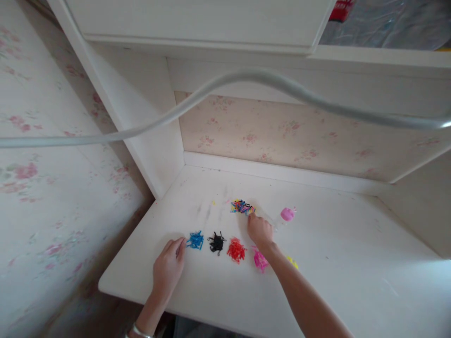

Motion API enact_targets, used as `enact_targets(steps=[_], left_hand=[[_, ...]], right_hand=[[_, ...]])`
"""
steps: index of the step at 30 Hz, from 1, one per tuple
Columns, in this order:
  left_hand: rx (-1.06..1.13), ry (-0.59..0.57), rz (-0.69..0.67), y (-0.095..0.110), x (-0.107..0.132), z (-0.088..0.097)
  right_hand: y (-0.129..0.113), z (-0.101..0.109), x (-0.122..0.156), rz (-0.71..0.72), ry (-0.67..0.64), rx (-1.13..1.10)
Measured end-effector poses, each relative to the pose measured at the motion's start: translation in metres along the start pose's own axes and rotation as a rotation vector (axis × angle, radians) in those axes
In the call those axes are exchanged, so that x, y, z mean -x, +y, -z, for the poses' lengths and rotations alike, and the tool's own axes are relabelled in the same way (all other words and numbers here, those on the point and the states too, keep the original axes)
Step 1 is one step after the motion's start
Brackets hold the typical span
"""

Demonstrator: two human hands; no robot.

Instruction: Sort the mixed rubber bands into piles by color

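— At desk [334,263] centre-back: mixed pile [242,206] of coloured bits, right hand [260,231] just below, fingertips at its near edge. Pinched shut?
— Cannot tell; tips hidden behind knuckles. Left hand [168,267] flat, fingers loose, holding nothing, touching blue pile [195,240].
— Row beyond: black pile [216,242], red pile [236,249], pink pile [260,259] under the wrist.
— Probably best: pinch single bits, lift clear, forearm off pink.

Bare left hand [168,267], bare right hand [260,231], silver bangle [141,332] on left wrist
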State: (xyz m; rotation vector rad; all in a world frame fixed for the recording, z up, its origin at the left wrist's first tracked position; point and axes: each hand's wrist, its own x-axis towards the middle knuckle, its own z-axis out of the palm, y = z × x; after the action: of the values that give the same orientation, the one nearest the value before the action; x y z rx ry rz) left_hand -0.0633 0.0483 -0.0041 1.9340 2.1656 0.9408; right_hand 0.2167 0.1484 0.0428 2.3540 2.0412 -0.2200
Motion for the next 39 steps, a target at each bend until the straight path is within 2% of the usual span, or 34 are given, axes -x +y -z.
enact_targets(steps=[6,10,13,16,20,23,28,31,35,39], left_hand=[[0.272,0.043,0.151,-0.003,-0.001,0.005],[0.351,0.065,0.257,-0.004,-0.004,0.005],[0.386,0.078,0.278,-0.004,-0.003,0.005],[0.424,0.079,0.281,-0.003,-0.002,0.005],[0.44,0.07,0.27,-0.005,-0.001,0.003],[0.467,0.069,0.268,-0.007,-0.001,0.002],[0.48,0.049,0.254,-0.007,0.0,0.002],[0.445,0.033,0.251,-0.005,-0.001,0.004],[0.388,-0.011,0.236,-0.003,-0.001,0.008],[0.393,-0.01,0.183,0.005,0.007,0.009]], right_hand=[[-0.015,0.01,0.03,0.074,0.031,-0.021],[-0.049,0.016,0.055,0.286,0.059,-0.124],[-0.077,0.014,0.068,0.465,0.033,-0.165],[-0.101,0.009,0.072,0.582,-0.009,-0.122],[-0.121,0.002,0.071,0.648,-0.043,-0.089],[-0.125,0.001,0.069,0.666,-0.058,-0.087],[-0.109,0.007,0.075,0.604,-0.039,-0.147],[-0.086,0.011,0.089,0.52,-0.001,-0.371],[-0.038,0.0,0.117,0.403,0.011,-0.726],[0.026,-0.028,0.143,0.102,0.047,-0.856]])
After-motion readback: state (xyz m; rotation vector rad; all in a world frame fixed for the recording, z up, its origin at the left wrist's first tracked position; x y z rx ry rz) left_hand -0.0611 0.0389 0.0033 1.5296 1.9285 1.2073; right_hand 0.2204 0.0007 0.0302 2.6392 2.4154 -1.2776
